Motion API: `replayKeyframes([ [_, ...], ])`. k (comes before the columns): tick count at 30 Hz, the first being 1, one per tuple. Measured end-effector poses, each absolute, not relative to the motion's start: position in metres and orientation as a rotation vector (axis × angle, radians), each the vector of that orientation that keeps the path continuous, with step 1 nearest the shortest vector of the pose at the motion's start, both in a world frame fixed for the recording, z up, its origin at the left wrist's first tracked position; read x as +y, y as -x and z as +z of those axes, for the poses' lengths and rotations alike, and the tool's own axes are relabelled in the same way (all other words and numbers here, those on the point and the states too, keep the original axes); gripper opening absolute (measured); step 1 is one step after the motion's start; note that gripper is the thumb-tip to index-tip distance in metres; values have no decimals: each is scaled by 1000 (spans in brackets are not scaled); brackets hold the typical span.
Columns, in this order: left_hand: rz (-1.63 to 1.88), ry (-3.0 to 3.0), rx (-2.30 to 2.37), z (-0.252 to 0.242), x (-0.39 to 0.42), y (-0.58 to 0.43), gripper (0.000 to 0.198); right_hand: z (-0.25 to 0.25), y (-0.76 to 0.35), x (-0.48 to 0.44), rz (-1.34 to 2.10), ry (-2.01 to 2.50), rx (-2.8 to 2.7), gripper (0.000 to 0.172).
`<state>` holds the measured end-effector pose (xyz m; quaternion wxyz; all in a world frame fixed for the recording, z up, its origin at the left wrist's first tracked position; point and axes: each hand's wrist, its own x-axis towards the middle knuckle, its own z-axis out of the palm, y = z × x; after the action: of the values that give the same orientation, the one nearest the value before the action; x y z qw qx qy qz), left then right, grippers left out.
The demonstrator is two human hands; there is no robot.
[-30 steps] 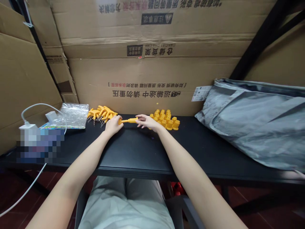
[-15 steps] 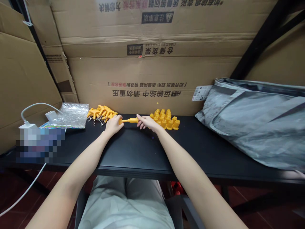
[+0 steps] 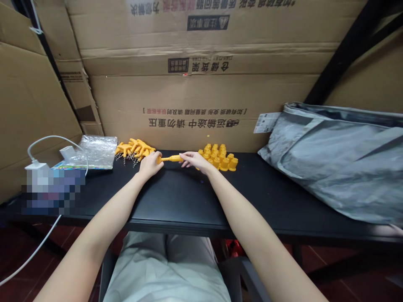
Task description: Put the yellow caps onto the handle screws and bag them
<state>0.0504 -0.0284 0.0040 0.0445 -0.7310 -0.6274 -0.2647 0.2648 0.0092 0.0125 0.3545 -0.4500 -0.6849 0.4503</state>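
Note:
Between my two hands lies a yellow plastic corkscrew (image 3: 172, 158), held level just above the black table, its ridged shaft showing. My left hand (image 3: 151, 164) is closed around its left end and hides that part. The fingers of my right hand (image 3: 197, 161) pinch the thicker right end. Just beyond my left hand is a pile of yellow corkscrews (image 3: 135, 147) with branching handles and bare metal spirals. Beside my right hand stand several yellow cup-like plastic pieces (image 3: 224, 162) in rows, partly covered by that hand.
Bubble wrap (image 3: 99, 151) lies at the left, near a white charger (image 3: 37, 167) with a cable and a blurred-out item. A large grey bag (image 3: 327, 167) rests on the right. Cardboard (image 3: 195, 92) stands along the back of the black table (image 3: 179, 197).
The fingers of my right hand have shifted slightly on the right end of the corkscrew. My left hand and the piles look the same.

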Motion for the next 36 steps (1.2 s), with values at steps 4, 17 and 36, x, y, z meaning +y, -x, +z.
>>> replayKeyframes([
  [4, -812, 2241, -1907, 4, -29, -50, 30, 14, -263, 8, 1182, 1190, -1746, 31],
  [17, -806, 2261, -1923, 4, -29, -50, 31, 16, -258, 3, 1408, 1123, -1464, 24],
  [36, -853, 2263, -1940, 2, -28, -49, 48, 1, -257, 11, 300, 1331, -1675, 24],
])
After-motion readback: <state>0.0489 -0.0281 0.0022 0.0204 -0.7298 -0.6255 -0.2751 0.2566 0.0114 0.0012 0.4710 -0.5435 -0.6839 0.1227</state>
